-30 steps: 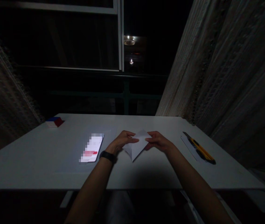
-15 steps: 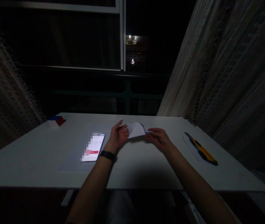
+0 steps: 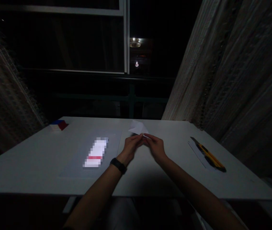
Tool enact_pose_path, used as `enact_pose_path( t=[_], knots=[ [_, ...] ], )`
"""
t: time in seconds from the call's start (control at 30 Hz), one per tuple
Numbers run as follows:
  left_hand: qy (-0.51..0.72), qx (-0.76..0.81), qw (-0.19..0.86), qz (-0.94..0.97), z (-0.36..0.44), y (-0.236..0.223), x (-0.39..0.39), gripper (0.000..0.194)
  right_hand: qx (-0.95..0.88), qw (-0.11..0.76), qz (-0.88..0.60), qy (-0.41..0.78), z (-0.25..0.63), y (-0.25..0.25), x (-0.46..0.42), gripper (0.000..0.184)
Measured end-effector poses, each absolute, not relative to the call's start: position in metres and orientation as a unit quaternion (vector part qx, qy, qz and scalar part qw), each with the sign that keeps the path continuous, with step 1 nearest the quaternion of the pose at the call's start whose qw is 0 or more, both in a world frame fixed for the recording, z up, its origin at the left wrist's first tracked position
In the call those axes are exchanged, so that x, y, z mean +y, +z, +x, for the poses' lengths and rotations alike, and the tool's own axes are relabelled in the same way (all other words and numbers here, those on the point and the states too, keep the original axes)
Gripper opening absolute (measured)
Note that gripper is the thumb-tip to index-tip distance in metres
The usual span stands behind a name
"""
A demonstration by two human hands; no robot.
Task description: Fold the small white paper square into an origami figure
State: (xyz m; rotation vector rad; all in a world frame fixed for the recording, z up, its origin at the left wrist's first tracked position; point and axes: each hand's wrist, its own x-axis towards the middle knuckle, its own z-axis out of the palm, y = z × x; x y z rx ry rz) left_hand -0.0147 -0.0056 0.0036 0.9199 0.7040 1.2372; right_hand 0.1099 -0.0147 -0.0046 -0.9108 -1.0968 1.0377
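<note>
A folded white sheet of paper (image 3: 138,126) is held up over the middle of the table, its wide part pointing away from me. My left hand (image 3: 131,147), with a dark band on the wrist, pinches the near edge of the paper. Close against it, my right hand (image 3: 156,147) pinches the same edge from the right. The fingertips of both hands nearly meet, and they hide the part of the paper between them.
A lit phone (image 3: 95,152) lies on a pale sheet (image 3: 71,167) to the left. At the back left sits a blue, red and white cube (image 3: 58,125). A yellow and black utility knife (image 3: 209,155) lies at the right beside a white strip (image 3: 197,153). Curtains (image 3: 186,80) flank the white table (image 3: 35,159).
Both hands have come together at the paper's near edge; before, they were apart at its two sides. The paper now points away from me. The left fingers have closed.
</note>
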Motion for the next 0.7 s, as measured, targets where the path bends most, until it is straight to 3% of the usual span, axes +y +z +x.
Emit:
enact_pose_path(
  t=[0.3,0.4,0.5,0.7],
  knots=[
    [0.606,0.330,0.603,0.400,-0.017,0.007,-0.003,0.031,-0.618,0.548,-0.433,0.360,0.112,-0.005,-0.019,0.030],
    [0.620,0.353,0.571,0.406,-0.021,0.008,0.001,0.029,-0.653,0.502,-0.398,0.404,0.120,0.002,-0.020,0.053],
    [0.593,0.382,0.548,0.449,-0.024,0.009,0.004,0.029,-0.620,0.529,-0.387,0.431,0.129,0.011,-0.020,0.075],
    [0.447,0.393,0.556,0.580,-0.025,0.009,0.003,0.031,-0.605,0.520,-0.443,0.410,0.138,0.005,-0.009,0.038]
  ],
)
